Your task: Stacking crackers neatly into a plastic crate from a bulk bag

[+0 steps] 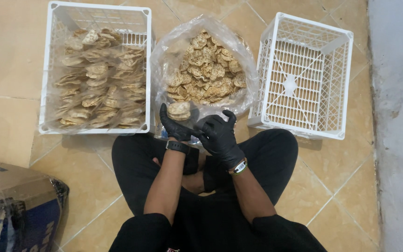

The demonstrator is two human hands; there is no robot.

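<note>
While curled, the left hand [176, 125] grips a cracker stack [179, 110].

Cardboard box [10, 205] cut off at left edge

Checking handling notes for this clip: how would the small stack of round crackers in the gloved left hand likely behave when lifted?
The stack of crackers looks thin and dry, so probably stiff, brittle and light. Only the left hand cups it from below, so the loose discs may slide apart if tilted. The right hand is close beside it, not clearly touching.
</note>
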